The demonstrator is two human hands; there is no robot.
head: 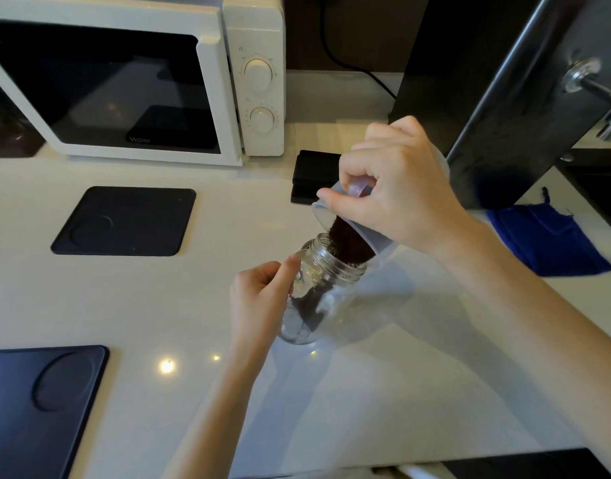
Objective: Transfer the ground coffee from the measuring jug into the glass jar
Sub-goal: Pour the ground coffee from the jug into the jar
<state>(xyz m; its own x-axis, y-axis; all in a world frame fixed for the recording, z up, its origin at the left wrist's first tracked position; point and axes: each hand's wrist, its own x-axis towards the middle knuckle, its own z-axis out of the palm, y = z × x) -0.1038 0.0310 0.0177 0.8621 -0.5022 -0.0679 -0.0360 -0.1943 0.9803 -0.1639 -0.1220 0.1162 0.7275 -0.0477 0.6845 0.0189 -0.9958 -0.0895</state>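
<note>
Jug (383, 236): right hand (401, 188) clamped on its handle, tipped steeply so coffee (345, 240) slides out.
Jar (318, 292): on counter (228, 305), centre, leaned toward spout; left hand (262, 295) wrapped round it, steadying against spills.

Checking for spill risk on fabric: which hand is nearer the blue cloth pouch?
Right. The right hand, tipping the translucent plastic measuring jug, is just left of the blue cloth pouch; the left hand steadies the clear glass jar, farther away.
</note>
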